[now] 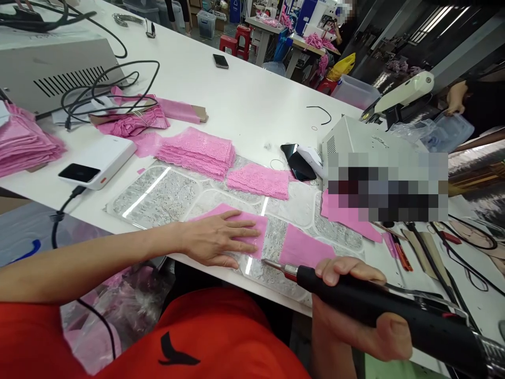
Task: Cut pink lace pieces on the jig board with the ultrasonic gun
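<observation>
My left hand lies flat with its fingers spread on a piece of pink fabric over a clear, patterned mat. In my right hand is a thick black handheld tool with a narrow metal tip. That tip points left, close to the lower right corner of the fabric under my left hand; I cannot tell whether it touches. To its right, another pink fabric piece lies on the mat. Behind my hands are a tall stack of pink lace pieces and a lower lace stack.
A white power bank with a black cable sits at the left, near a folded pink fabric pile. Grey machine boxes stand at the back left and right. A phone leans by the right box; orange-handled scissors lie right.
</observation>
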Available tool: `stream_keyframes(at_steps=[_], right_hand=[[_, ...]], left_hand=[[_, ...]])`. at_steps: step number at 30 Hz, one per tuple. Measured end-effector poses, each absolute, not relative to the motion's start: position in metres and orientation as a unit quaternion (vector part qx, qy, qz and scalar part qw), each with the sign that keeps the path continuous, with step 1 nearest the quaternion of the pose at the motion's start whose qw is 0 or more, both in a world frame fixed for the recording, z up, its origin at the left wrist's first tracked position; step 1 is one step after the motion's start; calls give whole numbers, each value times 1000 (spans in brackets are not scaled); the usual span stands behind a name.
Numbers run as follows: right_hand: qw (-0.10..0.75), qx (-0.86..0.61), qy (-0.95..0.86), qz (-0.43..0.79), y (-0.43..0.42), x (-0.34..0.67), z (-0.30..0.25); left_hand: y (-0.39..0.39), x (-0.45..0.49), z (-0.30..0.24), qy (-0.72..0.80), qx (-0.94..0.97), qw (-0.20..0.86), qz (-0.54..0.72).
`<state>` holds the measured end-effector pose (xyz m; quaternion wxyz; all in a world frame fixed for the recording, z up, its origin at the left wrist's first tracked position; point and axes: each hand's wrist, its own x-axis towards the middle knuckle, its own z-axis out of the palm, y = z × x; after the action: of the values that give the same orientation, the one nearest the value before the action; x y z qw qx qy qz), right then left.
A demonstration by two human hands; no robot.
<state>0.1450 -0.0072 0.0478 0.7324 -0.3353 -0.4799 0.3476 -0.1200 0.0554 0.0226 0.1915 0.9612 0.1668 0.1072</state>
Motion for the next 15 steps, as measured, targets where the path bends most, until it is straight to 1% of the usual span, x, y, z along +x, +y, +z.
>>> stream_keyframes(at_steps=[9, 15], right_hand=[[720, -343, -491, 351, -7, 145, 49], [722, -321, -489, 369, -7, 144, 51]], left_hand=[[54, -118, 22, 170, 961, 184, 119], [54, -118, 22, 169, 964, 168, 115]])
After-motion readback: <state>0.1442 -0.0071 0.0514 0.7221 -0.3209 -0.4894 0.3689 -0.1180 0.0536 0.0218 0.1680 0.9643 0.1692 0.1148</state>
